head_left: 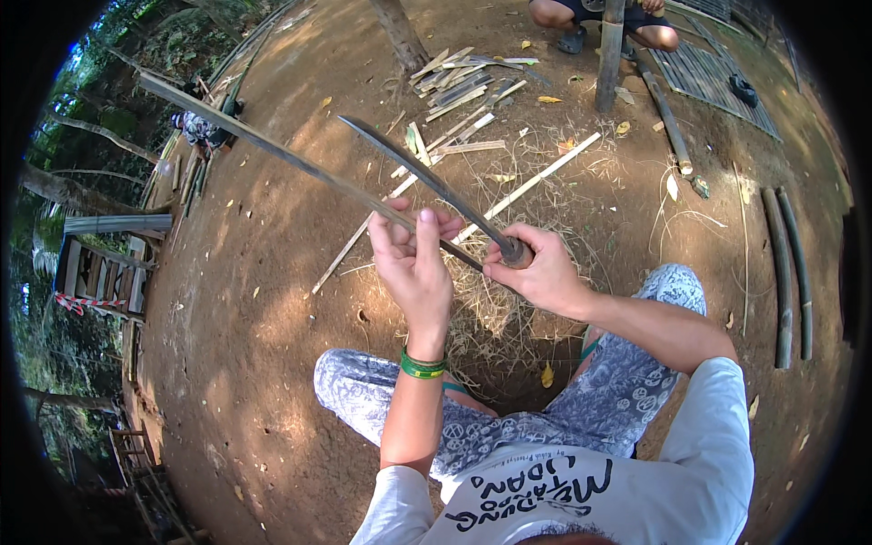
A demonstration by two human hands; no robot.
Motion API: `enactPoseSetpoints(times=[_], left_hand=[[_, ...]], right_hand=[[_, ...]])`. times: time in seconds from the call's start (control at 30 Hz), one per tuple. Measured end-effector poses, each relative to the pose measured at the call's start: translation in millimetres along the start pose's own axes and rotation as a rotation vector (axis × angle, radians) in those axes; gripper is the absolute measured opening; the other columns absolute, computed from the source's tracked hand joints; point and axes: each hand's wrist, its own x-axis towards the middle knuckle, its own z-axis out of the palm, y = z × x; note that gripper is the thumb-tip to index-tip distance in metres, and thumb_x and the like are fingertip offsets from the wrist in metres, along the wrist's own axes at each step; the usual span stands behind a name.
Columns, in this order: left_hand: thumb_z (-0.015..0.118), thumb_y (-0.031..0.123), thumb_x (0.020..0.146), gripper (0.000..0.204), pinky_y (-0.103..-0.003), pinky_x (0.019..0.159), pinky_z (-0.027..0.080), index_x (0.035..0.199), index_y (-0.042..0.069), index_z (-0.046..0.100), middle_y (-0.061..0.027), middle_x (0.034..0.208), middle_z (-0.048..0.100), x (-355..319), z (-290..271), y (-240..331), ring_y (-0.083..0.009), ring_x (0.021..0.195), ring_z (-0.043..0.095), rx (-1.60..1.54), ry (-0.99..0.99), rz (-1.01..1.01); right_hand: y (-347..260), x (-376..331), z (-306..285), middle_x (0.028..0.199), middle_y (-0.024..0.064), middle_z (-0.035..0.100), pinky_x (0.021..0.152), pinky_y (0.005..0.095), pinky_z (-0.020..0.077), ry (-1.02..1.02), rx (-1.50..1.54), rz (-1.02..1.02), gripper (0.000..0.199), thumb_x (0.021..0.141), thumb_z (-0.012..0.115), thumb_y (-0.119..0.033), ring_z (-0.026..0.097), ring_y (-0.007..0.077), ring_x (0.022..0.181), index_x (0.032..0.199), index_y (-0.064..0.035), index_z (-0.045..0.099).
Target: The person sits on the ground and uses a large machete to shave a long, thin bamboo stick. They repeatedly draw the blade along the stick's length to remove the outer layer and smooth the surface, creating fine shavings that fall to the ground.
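My left hand (413,259) is closed around a long thin bamboo strip (263,145) that runs up and left from it. My right hand (540,268) grips the handle of a long curved knife (427,177), whose dark blade points up and left and crosses the strip near my left hand. A green band sits on my left wrist. I am squatting, with patterned trousers over both knees, above a pile of dry shavings (490,318) on the bare earth.
Cut bamboo slats (459,82) lie heaped ahead, with a long pale strip (540,177) beside them. Another person squats at the top by an upright post (610,54) and a woven mat (704,73). Bamboo poles (786,272) lie at the right.
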Motion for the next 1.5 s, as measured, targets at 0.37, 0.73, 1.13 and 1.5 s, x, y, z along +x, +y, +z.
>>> enactPoseSetpoints(times=[0.37, 0.73, 1.13, 1.5], left_hand=[[0.059, 0.013, 0.103, 0.027, -0.025, 0.055, 0.056, 0.122, 0.000, 0.045, -0.0107, 0.083, 0.067, 0, -5, -2, -0.0164, 0.065, 0.070, 0.013, 0.091, -0.017], [0.061, 0.015, 0.102, 0.032, -0.023, 0.047, 0.051, 0.126, 0.001, 0.046, -0.0058, 0.076, 0.063, 10, -7, -8, -0.0126, 0.055, 0.064, 0.024, 0.226, 0.026], [0.053, 0.025, 0.107, 0.030, -0.018, 0.042, 0.039, 0.129, 0.004, 0.055, -0.0008, 0.073, 0.059, 18, -23, -4, -0.0043, 0.048, 0.052, -0.024, 0.203, -0.074], [0.045, 0.032, 0.110, 0.034, -0.018, 0.042, 0.039, 0.126, 0.005, 0.056, -0.0009, 0.073, 0.060, 4, 5, -11, -0.0053, 0.048, 0.053, 0.030, 0.131, -0.105]], right_hand=[[-3, -5, 1, 0.087, 0.0007, 0.070, 0.076, 0.0247, 0.0529, -0.106, 0.086, 0.020, 0.023, 0.080, 0.081, -0.006, 0.064, 0.0056, 0.083, 0.098, 0.0000, 0.068], [-7, -2, -1, 0.091, 0.0030, 0.071, 0.075, 0.0246, 0.0557, -0.142, 0.268, 0.140, 0.026, 0.082, 0.081, -0.005, 0.067, 0.0083, 0.082, 0.104, 0.0001, 0.067], [-8, 0, -14, 0.085, -0.0002, 0.069, 0.041, 0.0200, 0.0381, -0.100, 0.208, 0.300, 0.032, 0.084, 0.083, -0.012, 0.056, 0.0034, 0.058, 0.108, -0.0036, 0.063], [-19, -5, -2, 0.088, 0.0038, 0.072, 0.048, 0.0218, 0.0450, -0.224, 0.264, 0.260, 0.034, 0.083, 0.083, -0.012, 0.058, 0.0048, 0.059, 0.108, -0.0009, 0.062]])
